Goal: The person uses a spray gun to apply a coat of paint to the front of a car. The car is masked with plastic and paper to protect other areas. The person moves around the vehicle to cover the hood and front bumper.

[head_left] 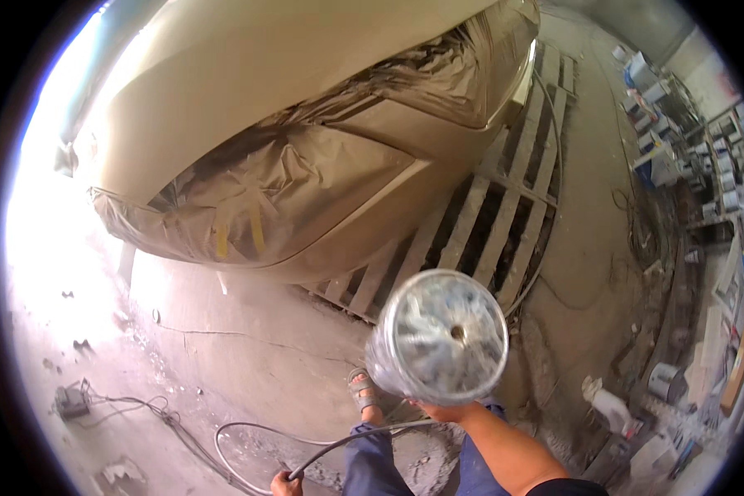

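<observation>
My right hand (pixel 440 411) is closed on a tool under a large, paint-smeared metal cup (pixel 430 368), at the lower centre of the head view; the cup hides the tool and my fingertips. My left hand (pixel 286 484), at the bottom edge, grips a grey hose (pixel 331 450), which loops across the floor by my feet. Ahead of me stands a cream-beige car body (pixel 223 74), its lower front covered with crumpled masking sheet (pixel 289 182) and strips of yellow tape (pixel 256 227).
A slatted wooden pallet (pixel 521 182) lies beside and below the car. Shelving with cans and containers (pixel 727 165) lines the right wall, with a grey can (pixel 668 380) and white jugs lower down. A small electrical device (pixel 73 401) with cables sits on the floor (pixel 182 306) at left.
</observation>
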`<state>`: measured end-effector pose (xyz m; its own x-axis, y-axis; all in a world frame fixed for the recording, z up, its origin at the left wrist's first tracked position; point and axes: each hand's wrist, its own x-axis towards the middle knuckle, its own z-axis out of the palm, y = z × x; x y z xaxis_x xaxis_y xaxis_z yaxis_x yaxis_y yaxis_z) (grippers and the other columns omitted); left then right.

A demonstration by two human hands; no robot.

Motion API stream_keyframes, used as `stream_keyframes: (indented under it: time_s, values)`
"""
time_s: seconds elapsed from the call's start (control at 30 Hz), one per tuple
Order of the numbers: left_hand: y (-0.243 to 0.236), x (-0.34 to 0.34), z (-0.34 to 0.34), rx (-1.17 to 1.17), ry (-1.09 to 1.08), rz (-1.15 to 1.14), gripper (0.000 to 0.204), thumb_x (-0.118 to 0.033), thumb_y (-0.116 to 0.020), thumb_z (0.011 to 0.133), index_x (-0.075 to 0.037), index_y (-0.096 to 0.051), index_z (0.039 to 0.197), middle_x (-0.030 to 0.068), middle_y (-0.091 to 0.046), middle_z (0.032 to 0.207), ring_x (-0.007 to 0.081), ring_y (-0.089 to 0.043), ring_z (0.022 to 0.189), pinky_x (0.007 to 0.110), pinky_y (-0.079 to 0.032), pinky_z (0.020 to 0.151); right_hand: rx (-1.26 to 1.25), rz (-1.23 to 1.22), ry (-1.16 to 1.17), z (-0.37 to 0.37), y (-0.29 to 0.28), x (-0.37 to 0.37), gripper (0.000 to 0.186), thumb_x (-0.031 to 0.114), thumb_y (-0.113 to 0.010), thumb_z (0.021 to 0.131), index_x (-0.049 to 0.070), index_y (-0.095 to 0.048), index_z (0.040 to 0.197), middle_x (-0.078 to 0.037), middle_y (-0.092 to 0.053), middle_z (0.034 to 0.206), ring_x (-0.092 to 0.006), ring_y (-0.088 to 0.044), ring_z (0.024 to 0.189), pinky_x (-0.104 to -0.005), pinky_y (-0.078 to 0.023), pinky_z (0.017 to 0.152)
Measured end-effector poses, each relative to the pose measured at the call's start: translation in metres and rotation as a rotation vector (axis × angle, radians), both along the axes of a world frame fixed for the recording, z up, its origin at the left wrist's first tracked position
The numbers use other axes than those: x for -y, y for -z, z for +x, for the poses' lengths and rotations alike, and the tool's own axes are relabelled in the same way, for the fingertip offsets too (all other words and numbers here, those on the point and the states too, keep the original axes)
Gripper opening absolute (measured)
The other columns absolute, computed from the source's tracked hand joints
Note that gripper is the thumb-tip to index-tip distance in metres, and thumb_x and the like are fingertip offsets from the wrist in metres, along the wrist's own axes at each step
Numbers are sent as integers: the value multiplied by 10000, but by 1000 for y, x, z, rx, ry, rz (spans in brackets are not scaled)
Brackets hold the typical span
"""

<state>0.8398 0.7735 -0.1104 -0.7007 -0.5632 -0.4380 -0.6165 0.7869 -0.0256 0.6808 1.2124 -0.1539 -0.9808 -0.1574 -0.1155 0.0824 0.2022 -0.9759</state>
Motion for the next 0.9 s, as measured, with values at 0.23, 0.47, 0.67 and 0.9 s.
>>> stream_keyframes:
  time_s: [0.23,0.47,0.67,0.9]
  values:
    - [15,-83,69,-46,-172,-13,311,-272,-709,699,13,-600,638,117,-516,509,185,-466,486,359,-403,520,95,51,292,-33,-11,-118,242,345,-545,876,117,-580,952,-7,-535,659,-91,-490,565,-246,-385,495]
    - [78,-124,108,-144,-253,142,373,-273,-683,728,23,-508,584,92,-412,478,146,-374,482,337,-341,475,272,-66,723,-20,21,-156,286,383,-536,885,98,-562,905,10,-549,685,-50,-459,581,-196,-343,504]
    - [167,-123,119,-223,-248,178,325,-241,-684,726,24,-544,601,106,-449,496,152,-410,482,342,-348,476,-203,372,211,7,97,-93,216,300,-516,896,90,-569,895,-12,-601,793,-141,-532,716,-286,-429,651]
    - [206,-123,51,-296,-143,140,267,-214,-688,697,26,-576,666,170,-538,619,286,-530,585,379,-391,544,-217,-38,-138,1,194,-95,182,268,-467,919,95,-526,919,-19,-544,796,-131,-509,712,-267,-413,634]
